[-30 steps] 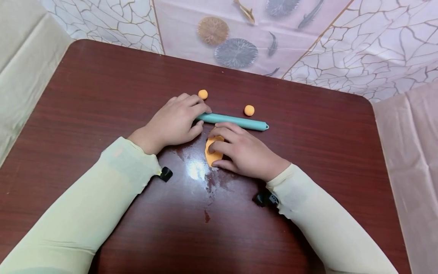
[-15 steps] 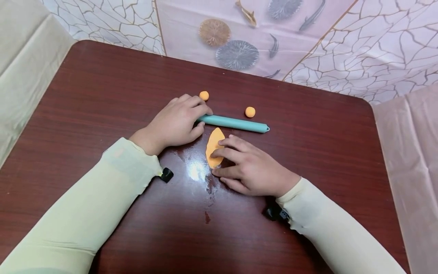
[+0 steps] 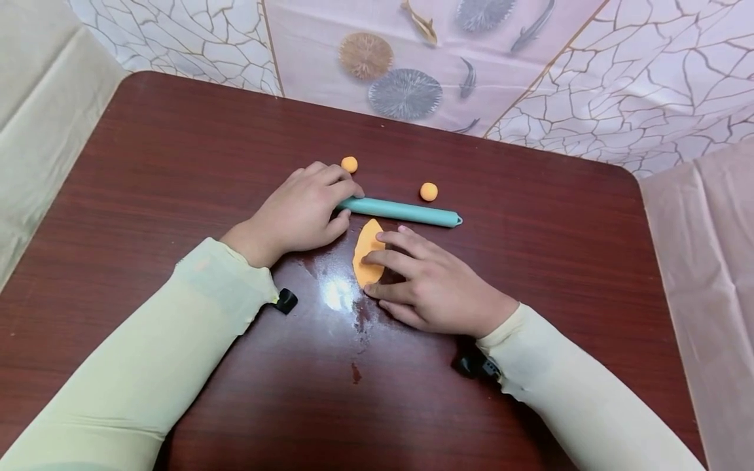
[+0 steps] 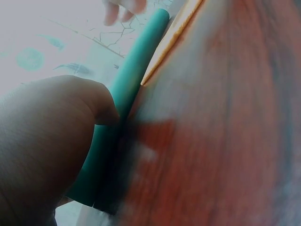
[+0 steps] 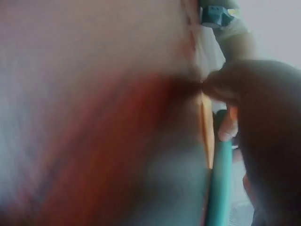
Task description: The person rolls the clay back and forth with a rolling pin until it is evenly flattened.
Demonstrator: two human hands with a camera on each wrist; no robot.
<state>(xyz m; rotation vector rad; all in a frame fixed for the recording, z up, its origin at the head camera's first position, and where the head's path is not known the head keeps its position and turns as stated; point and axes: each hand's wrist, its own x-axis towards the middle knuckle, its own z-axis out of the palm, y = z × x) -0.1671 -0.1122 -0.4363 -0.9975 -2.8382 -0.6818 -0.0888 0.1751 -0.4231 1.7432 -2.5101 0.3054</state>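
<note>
My left hand [image 3: 300, 208] grips the left end of a teal rolling pin [image 3: 406, 210], thumb on the near side and fingers over the far side. In the left wrist view the thumb presses along the rolling pin [image 4: 134, 70]. Just in front of it a flattened, pointed oval of orange dough [image 3: 364, 252] lies on the table. My right hand [image 3: 438, 281] reaches in from the right, its spread fingers resting on the dough's right part and hiding some of it. In the right wrist view the dough's thin edge [image 5: 207, 132] shows beside the thumb.
One orange dough ball [image 3: 349, 164] sits behind my left hand, and another dough ball [image 3: 429, 191] lies behind the rolling pin. The brown table [image 3: 530, 216] has damp smears near the dough. Patterned cloth [image 3: 624, 85] stands along the far edge.
My right hand has drawn back toward the right and nearer to me, uncovering the dough's far tip. The left hand stays on the rolling pin, which has hardly moved.
</note>
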